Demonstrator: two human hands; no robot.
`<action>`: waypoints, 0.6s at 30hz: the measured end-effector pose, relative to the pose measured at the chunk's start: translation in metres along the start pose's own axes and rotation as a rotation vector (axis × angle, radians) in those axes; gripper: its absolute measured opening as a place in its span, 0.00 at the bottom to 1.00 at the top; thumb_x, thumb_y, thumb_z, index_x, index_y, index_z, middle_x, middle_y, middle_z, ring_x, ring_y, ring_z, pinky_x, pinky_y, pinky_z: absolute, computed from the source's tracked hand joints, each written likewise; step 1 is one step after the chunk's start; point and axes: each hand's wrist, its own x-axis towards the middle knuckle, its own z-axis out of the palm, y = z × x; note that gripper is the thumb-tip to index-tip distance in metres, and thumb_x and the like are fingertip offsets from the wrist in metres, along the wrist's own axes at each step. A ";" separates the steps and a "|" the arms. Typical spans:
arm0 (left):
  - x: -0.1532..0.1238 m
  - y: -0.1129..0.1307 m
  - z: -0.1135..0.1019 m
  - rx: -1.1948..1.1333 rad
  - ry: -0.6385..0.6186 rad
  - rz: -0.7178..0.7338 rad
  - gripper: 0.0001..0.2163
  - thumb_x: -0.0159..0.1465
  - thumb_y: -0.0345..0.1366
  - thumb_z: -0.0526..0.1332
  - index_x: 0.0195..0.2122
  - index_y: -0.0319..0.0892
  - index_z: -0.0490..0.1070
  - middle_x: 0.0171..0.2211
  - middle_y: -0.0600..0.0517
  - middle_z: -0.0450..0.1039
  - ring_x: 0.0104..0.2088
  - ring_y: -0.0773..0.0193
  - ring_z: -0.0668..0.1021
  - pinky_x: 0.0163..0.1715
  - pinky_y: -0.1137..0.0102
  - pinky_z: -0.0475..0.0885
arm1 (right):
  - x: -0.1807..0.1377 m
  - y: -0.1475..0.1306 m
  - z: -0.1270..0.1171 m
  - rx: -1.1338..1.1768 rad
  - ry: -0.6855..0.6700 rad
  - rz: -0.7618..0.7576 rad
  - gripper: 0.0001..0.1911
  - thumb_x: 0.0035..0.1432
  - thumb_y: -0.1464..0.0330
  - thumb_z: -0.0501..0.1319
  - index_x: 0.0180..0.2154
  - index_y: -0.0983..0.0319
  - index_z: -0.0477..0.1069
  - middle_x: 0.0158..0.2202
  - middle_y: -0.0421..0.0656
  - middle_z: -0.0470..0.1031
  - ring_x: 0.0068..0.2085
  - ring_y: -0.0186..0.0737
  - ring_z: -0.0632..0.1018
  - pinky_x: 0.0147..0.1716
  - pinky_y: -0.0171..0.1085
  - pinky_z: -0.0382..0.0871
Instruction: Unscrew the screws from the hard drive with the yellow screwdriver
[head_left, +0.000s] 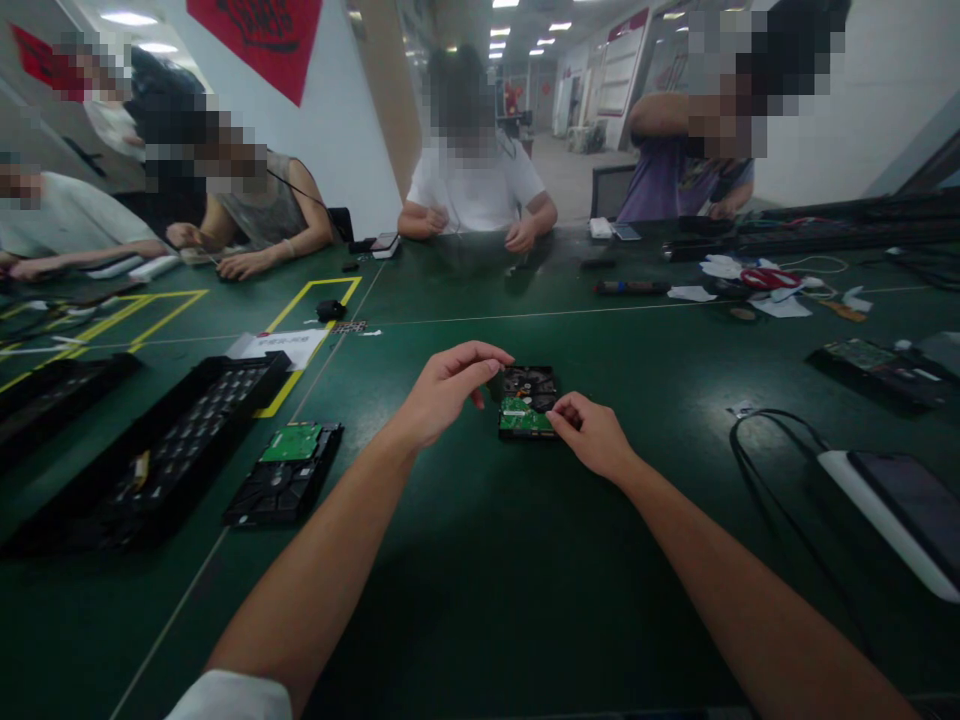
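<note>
Plainly, green tabletop (465,590) underlies both hands (442,395) (592,435), the room (892,120) seemingly pale-walled.

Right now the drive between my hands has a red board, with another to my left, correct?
The head view shows a green board, not red, on the drive between your left hand and right hand; another drive is to your left.

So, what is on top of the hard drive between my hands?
A green board lies on the near part of the drive; dark casing shows beyond. Your right hand hides part of the board; its underside is covered.
</note>
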 end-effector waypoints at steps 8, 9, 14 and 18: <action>0.000 0.002 0.005 -0.248 -0.086 -0.046 0.09 0.69 0.39 0.61 0.44 0.40 0.77 0.47 0.42 0.79 0.48 0.56 0.79 0.37 0.67 0.78 | -0.001 -0.003 -0.002 -0.006 -0.002 -0.002 0.13 0.69 0.55 0.60 0.43 0.57 0.74 0.37 0.43 0.79 0.34 0.40 0.77 0.33 0.40 0.69; 0.000 0.001 0.005 -0.252 -0.084 -0.040 0.10 0.69 0.39 0.61 0.44 0.40 0.77 0.48 0.42 0.79 0.49 0.56 0.79 0.38 0.67 0.78 | -0.001 -0.003 -0.002 -0.008 -0.002 -0.005 0.13 0.69 0.55 0.59 0.43 0.58 0.74 0.37 0.43 0.79 0.34 0.40 0.77 0.33 0.40 0.69; 0.001 -0.005 0.004 -0.150 -0.044 -0.020 0.10 0.68 0.42 0.66 0.42 0.41 0.80 0.45 0.46 0.78 0.39 0.63 0.77 0.35 0.70 0.75 | 0.000 -0.003 -0.002 -0.012 0.005 -0.018 0.12 0.69 0.56 0.59 0.42 0.58 0.73 0.36 0.42 0.79 0.34 0.40 0.76 0.33 0.40 0.68; 0.001 -0.005 0.003 -0.105 -0.025 -0.020 0.11 0.67 0.43 0.66 0.44 0.43 0.82 0.46 0.47 0.78 0.38 0.65 0.76 0.35 0.70 0.74 | 0.001 -0.002 0.000 -0.012 0.018 -0.028 0.12 0.68 0.56 0.60 0.41 0.57 0.73 0.34 0.41 0.79 0.33 0.40 0.76 0.33 0.40 0.68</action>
